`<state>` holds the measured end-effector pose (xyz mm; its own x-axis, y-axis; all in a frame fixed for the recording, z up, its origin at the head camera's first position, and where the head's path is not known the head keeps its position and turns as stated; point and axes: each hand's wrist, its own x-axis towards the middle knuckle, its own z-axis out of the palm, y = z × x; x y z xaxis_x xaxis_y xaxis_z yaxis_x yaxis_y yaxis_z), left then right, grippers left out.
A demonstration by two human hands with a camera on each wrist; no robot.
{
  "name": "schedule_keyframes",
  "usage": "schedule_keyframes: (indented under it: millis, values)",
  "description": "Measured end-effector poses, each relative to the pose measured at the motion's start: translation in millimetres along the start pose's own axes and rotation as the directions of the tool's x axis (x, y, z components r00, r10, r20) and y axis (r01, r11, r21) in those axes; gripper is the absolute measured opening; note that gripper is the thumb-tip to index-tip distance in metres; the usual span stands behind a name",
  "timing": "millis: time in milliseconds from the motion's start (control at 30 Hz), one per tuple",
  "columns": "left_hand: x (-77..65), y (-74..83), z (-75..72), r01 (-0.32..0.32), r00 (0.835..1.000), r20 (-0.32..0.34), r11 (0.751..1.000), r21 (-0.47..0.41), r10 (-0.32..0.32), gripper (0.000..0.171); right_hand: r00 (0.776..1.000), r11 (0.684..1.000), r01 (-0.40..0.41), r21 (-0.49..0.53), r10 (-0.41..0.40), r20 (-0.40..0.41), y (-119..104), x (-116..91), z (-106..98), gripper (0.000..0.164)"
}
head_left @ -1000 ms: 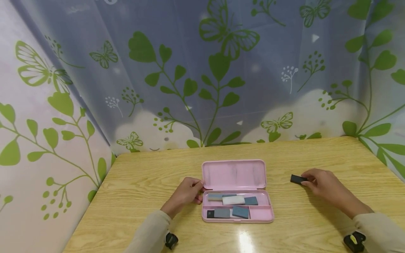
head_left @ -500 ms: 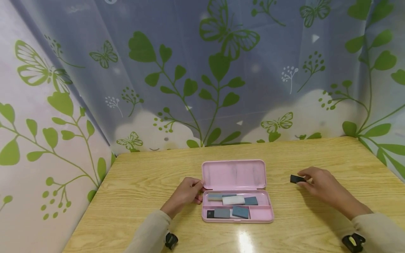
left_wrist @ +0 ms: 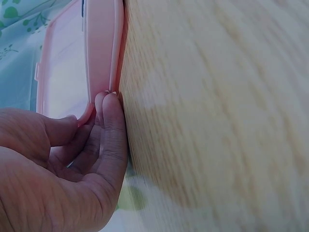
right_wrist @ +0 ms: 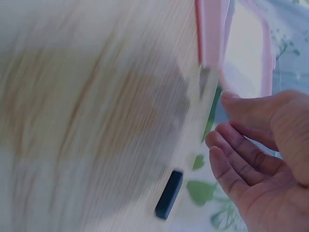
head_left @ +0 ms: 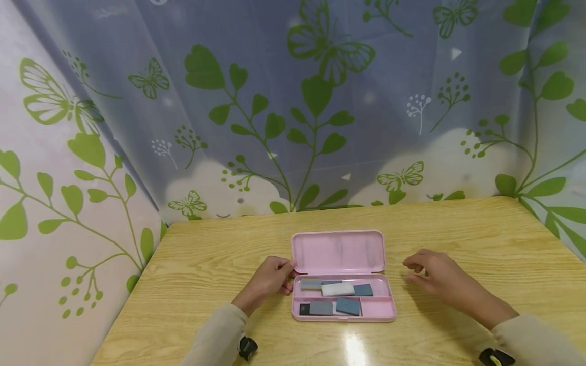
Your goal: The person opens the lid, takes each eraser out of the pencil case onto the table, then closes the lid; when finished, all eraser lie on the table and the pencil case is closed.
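A pink pencil case [head_left: 378, 308] lies on the table with its lid [head_left: 338, 252] raised at the back. My left hand [head_left: 269, 280] pinches the case's left side near the hinge; in the left wrist view, thumb and fingers meet around the lid's corner. Inside are several eraser-like blocks: a white block [head_left: 338, 290], a blue block [head_left: 348, 307], a grey block [head_left: 321, 308] and a small black block [head_left: 304, 309]. To the right of the case, my right hand [head_left: 444, 279] hovers with loosely bent fingers, holding nothing. Another black block [right_wrist: 169, 195] rests on the tabletop, hidden in the head view.
The case's front right compartment is bare pink. A wood-grain table [head_left: 206, 254] runs back to a blue curtain [head_left: 274, 101] printed with green leaves and butterflies. A pale patterned curtain [head_left: 46, 178] stands along the left side.
My right hand has let go of the black block and moved left toward the case. My left hand has stayed at the case's left side.
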<state>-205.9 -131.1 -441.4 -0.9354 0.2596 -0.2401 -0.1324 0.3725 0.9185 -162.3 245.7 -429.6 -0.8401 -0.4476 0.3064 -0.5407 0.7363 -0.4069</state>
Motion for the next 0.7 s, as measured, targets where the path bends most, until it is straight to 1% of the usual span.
schedule_keyframes:
  millis: [133, 333, 400, 467, 600, 700]
  values:
    - [0.1, 0.3, -0.2, 0.004, 1.0, -0.002, 1.0, 0.003, -0.004, 0.031, 0.998, 0.998, 0.06, 0.019, -0.06, 0.023, -13.8, 4.5, 5.8, 0.02]
    - [-0.3, 0.6, -0.4, 0.006, 1.0, 0.001, 1.0, -0.003, -0.006, 0.03, 0.993, 0.99, 0.1, 0.095, -0.105, 0.047, -32.7, 13.6, 15.6, 0.017]
    - [-0.4, 0.6, -0.4, 0.005, 1.0, 0.002, 1.0, -0.004, -0.005, 0.03, 0.992, 0.988, 0.113, 0.101, -0.119, 0.049, -37.4, 16.6, 19.1, 0.017]
    - [-0.5, 0.5, -0.3, 0.003, 1.0, 0.004, 1.0, -0.002, -0.003, 0.031, 0.99, 0.986, 0.121, 0.112, -0.128, 0.055, -41.4, 19.6, 22.5, 0.017]
    - [-0.3, 0.5, -0.3, 0.001, 1.0, 0.006, 1.0, 0.003, -0.001, 0.031, 0.989, 0.987, 0.106, 0.122, -0.118, 0.093, -48.2, 25.3, 28.4, 0.016]
    - [0.0, 0.7, -0.4, 0.006, 1.0, 0.003, 1.0, 0.0, -0.006, 0.032, 0.985, 0.984, 0.124, 0.13, -0.137, 0.103, -53.1, 29.4, 33.0, 0.016]
